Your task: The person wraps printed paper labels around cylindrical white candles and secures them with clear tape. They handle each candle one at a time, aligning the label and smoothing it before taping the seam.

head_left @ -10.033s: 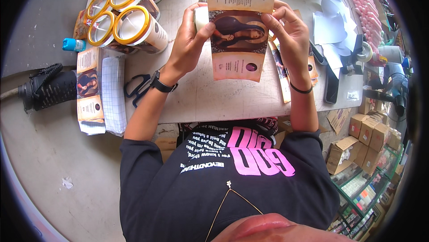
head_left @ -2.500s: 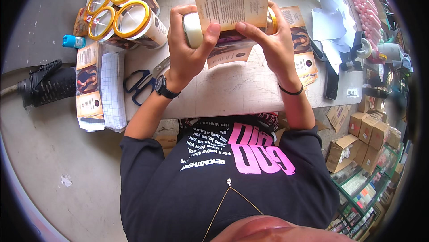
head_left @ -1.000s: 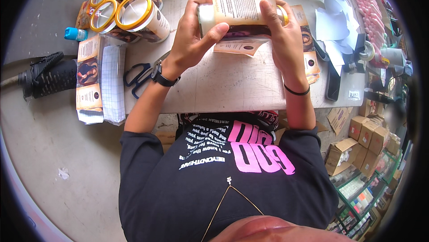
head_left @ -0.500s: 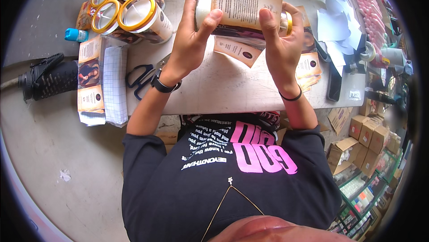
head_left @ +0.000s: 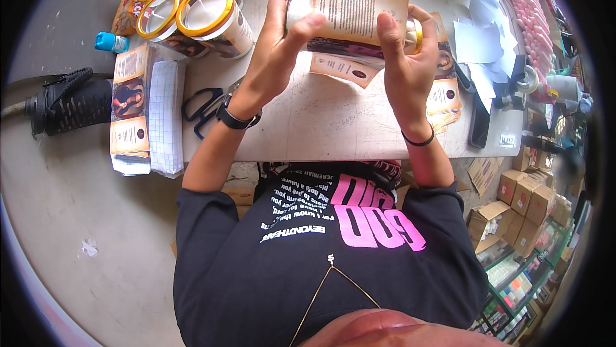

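Note:
A candle jar point(head_left: 298, 11) with a gold rim lies sideways between my two hands above the table. Around it bends a tan printed label point(head_left: 358, 10), whose loose end hangs down below the jar. My left hand point(head_left: 277, 42) grips the jar's white left end, thumb at the label's edge. On the gold-rimmed right end, my right hand point(head_left: 410, 58) is closed with its thumb pressing the label flat. Most of the jar's side is hidden behind the label and my fingers.
Several gold-rimmed candle jars point(head_left: 212, 23) stand at the far left. Near them are a blue-capped bottle point(head_left: 111, 42), a stack of labels point(head_left: 130, 100) and dark-handled scissors point(head_left: 204, 111). More labels point(head_left: 444, 95), white paper pieces point(head_left: 478, 42) and a dark phone-like slab point(head_left: 479, 122) lie right.
Both hands keep their hold on the jar and label. The label's hanging end has lifted slightly toward the jar. The view has shifted a little.

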The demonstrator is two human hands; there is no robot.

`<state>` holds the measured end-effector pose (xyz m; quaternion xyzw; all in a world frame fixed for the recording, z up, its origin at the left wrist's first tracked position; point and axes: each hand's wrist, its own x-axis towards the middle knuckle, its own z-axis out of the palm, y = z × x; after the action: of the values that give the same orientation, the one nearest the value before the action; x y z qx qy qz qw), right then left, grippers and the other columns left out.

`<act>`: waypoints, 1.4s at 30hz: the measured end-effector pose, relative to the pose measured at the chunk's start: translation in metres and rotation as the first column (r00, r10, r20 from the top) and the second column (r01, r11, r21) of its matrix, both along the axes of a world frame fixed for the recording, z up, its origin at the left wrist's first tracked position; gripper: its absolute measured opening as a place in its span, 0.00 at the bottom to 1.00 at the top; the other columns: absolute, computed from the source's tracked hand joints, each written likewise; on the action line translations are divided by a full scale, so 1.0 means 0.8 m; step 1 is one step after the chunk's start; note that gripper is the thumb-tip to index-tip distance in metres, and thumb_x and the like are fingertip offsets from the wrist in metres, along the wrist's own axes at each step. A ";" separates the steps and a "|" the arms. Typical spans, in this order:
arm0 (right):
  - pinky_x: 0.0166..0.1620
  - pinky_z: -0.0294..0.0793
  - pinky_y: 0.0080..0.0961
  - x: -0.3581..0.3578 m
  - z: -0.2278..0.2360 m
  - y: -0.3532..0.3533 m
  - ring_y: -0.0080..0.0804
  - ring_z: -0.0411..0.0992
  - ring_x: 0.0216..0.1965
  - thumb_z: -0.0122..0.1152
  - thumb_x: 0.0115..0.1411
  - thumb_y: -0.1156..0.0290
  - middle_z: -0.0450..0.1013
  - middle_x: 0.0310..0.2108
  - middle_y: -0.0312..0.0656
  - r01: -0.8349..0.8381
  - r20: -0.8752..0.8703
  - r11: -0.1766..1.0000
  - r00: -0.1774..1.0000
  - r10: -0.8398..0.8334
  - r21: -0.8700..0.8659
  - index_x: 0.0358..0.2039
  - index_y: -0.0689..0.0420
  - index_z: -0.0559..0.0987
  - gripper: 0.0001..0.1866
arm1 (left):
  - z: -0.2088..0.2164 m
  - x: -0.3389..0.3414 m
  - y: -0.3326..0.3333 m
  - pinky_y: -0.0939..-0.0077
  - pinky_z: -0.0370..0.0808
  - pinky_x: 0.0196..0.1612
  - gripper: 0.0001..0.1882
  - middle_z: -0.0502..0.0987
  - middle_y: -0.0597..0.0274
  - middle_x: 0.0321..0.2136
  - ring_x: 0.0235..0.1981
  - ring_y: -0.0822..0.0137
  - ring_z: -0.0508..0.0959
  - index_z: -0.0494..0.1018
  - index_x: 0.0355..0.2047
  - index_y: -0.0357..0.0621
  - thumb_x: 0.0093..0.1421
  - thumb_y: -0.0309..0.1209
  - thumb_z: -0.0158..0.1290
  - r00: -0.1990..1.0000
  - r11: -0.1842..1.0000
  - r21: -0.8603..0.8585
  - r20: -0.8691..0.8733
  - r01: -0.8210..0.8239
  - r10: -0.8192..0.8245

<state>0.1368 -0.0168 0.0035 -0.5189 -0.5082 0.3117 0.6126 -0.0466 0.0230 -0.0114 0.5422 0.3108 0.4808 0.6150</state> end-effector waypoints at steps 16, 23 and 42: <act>0.46 0.69 0.26 -0.003 -0.031 0.001 0.33 0.68 0.42 0.74 0.55 0.60 0.67 0.41 0.45 0.019 0.340 0.971 0.935 -0.102 0.238 0.47 0.65 0.70 0.29 | -0.020 0.003 0.007 0.78 0.76 0.46 0.26 0.67 0.62 0.43 0.43 0.73 0.76 0.64 0.46 0.35 0.58 0.39 0.64 0.988 0.989 -0.083 0.082 -0.123 0.130; 0.43 0.76 0.21 -0.002 -0.013 -0.004 0.28 0.73 0.42 0.72 0.57 0.61 0.69 0.44 0.44 -0.005 0.089 0.993 0.996 -0.005 0.117 0.50 0.65 0.68 0.29 | 0.001 0.006 -0.003 0.75 0.78 0.48 0.41 0.68 0.48 0.48 0.47 0.66 0.77 0.57 0.54 0.29 0.55 0.47 0.66 0.992 0.988 0.101 -0.021 -0.120 0.123; 0.51 0.71 0.29 0.010 -0.015 0.000 0.35 0.68 0.47 0.79 0.48 0.57 0.68 0.46 0.46 -0.040 0.473 0.910 0.863 -0.176 0.412 0.57 0.64 0.68 0.42 | -0.005 -0.002 0.003 0.78 0.69 0.51 0.23 0.71 0.59 0.43 0.46 0.71 0.71 0.66 0.48 0.39 0.61 0.43 0.53 0.997 0.996 -0.038 0.021 -0.076 0.077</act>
<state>0.1448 -0.0165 -0.0088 -0.4602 -0.6838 0.0312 0.5654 -0.0483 0.0250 -0.0157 0.5129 0.3333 0.5042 0.6097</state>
